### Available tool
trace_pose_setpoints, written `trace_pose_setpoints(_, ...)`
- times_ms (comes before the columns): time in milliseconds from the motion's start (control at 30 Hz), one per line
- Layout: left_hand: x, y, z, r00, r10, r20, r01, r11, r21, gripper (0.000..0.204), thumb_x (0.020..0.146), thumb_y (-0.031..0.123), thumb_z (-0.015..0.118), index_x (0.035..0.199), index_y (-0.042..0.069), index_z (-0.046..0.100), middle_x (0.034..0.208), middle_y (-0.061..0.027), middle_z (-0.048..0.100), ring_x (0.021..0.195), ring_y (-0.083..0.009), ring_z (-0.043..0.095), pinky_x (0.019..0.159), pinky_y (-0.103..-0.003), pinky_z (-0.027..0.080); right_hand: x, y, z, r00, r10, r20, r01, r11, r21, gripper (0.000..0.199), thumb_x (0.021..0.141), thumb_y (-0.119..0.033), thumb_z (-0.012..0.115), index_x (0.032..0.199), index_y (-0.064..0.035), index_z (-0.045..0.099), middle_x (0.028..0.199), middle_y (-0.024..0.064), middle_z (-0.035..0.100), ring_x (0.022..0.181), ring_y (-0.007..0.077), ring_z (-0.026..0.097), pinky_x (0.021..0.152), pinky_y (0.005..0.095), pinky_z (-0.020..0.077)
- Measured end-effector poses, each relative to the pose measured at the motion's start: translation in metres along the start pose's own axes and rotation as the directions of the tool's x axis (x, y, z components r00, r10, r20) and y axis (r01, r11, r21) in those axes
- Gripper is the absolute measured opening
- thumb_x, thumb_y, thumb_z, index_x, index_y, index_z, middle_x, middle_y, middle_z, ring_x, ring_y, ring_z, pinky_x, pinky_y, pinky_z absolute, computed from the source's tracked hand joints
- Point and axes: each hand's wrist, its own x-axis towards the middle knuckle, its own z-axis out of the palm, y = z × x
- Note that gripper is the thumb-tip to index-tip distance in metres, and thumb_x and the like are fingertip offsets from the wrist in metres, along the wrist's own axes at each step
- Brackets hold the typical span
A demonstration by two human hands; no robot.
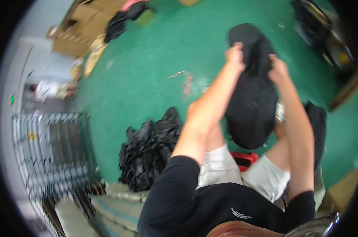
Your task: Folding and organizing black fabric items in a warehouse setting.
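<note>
A long black fabric piece with rounded ends (253, 106) hangs in front of me, over the floor and between my knees. It looks soft and narrows where I grip it; its exact kind cannot be made out. My left hand (236, 56) is closed on its left edge near the far end, thumb on top. On the opposite edge, slightly lower, my right hand (278, 69) pinches it. The fingers of both hands are partly hidden behind the fabric, and the picture is a little blurred.
A heap of black plastic-like material (151, 152) lies by my left leg. Another dark piece (315, 128) is beside my right leg, and a red object (244, 160) is below my seat. Left stands a metal rack (56, 150); cardboard (92, 23) leans at the far left. A person (50, 90) is beyond.
</note>
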Motion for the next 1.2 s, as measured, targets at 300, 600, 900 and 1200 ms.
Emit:
trace_pose_setpoints(300, -0.062, -0.154, -0.132, 0.777, 0.301, -0.553, 0.201, 0.714, 0.671, 0.052, 0.085, 0.032, 0.068, 0.102, -0.017, 0.060, 0.105, -0.0278, 0.065, 0.098, -0.0365, 0.063, 0.088, -0.042, 0.047, -0.023, 0.139, -0.106, 0.810, 0.015, -0.587, -0.311, 0.859, -0.407, 0.041, 0.086, -0.026, 0.067, 0.109, 0.0073, 0.062, 0.117, 0.0251, 0.061, 0.112, 0.0371, 0.059, 0.089, 0.0419, 0.0474)
trace_pose_setpoints(600, -0.156, -0.168, -0.149, 0.678, 0.332, -0.655, 0.417, 0.560, 0.716, 0.053, 0.089, 0.035, 0.063, 0.105, -0.016, 0.060, 0.112, -0.0324, 0.060, 0.105, -0.0426, 0.059, 0.091, -0.045, 0.045, -0.109, 0.174, -0.142, 0.817, -0.033, -0.575, -0.409, 0.671, -0.619, 0.045, 0.087, -0.029, 0.065, 0.113, 0.0075, 0.060, 0.122, 0.0246, 0.059, 0.115, 0.0385, 0.056, 0.094, 0.0428, 0.0459)
trace_pose_setpoints(900, -0.201, -0.188, -0.168, 0.768, 0.346, -0.539, 0.205, 0.665, 0.718, 0.057, 0.085, 0.031, 0.068, 0.113, -0.017, 0.055, 0.117, -0.0265, 0.060, 0.111, -0.0354, 0.058, 0.097, -0.038, 0.042, -0.115, 0.197, -0.168, 0.776, 0.027, -0.630, -0.497, 0.640, -0.586, 0.054, 0.089, -0.034, 0.062, 0.125, 0.0057, 0.054, 0.131, 0.0215, 0.054, 0.121, 0.0360, 0.052, 0.100, 0.0413, 0.0420)
trace_pose_setpoints(1200, -0.179, -0.128, -0.120, 0.954, 0.037, -0.298, 0.058, 0.951, 0.302, 0.034, 0.089, 0.032, 0.067, 0.103, 0.003, 0.055, 0.101, -0.0086, 0.062, 0.088, -0.0235, 0.063, 0.069, -0.039, 0.052, -0.134, 0.129, -0.103, 0.943, 0.135, -0.304, -0.183, 0.974, -0.135, 0.075, 0.081, -0.028, 0.070, 0.142, -0.0025, 0.036, 0.144, 0.0179, 0.041, 0.132, 0.0341, 0.038, 0.105, 0.0543, 0.0281)
